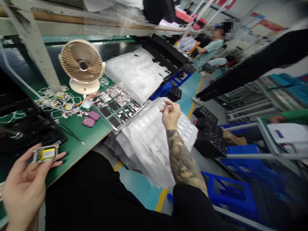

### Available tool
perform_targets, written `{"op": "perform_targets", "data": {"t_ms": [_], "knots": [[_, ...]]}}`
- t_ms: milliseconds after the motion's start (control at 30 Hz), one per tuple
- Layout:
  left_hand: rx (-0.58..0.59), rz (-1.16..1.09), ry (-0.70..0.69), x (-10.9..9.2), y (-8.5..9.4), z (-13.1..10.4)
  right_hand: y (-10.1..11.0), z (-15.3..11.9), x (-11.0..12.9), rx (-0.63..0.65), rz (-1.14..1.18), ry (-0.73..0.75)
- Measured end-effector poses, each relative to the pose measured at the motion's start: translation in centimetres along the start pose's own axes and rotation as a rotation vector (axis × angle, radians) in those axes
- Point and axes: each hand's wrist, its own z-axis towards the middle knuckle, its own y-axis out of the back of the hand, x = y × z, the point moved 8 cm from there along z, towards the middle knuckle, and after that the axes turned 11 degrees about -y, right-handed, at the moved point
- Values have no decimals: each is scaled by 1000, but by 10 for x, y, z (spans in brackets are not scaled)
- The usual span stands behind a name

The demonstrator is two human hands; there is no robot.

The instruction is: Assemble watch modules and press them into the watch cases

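Note:
At the lower left, my left hand (pixel 27 184) holds a small open device casing (pixel 46 154) between thumb and fingers. A yellow-edged, pale rectangular part, which looks like a battery, shows inside it. My right hand (pixel 171 115) is closed in a pinch on a small pale piece (pixel 162 108), too small to name. It is over a stack of white plastic trays and bags (pixel 150 138) beside the bench. Left of that hand, a clear compartment tray (pixel 115 122) holds many small parts. Two purple casings (pixel 89 122) and dark tweezers (pixel 72 134) lie on the green bench (pixel 92 139).
A cream fan (pixel 83 65) stands on the bench behind wired parts (pixel 60 102). Black equipment (pixel 26 115) is at the left. A translucent sheet (pixel 137 72) lies farther back. Black trays (pixel 210 136) and blue crates (pixel 231 192) line the right. Other people (pixel 211 51) are nearby.

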Motion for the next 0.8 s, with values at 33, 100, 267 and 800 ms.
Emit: {"op": "perform_targets", "data": {"t_ms": [33, 100, 267, 800], "knots": [[-23, -44, 34, -2, -2, -1, 5, -26, 17, -32, 148, 79], [-36, -149, 79, -4, -8, -1, 9, -87, 56, -13, 425, 254], [-13, -264, 104, 6, -17, 2, -36, -235, 151, 454, 655, 430], [69, -386, 73, 11, -19, -3, -109, -344, 280, 967, 754, 884]]}}
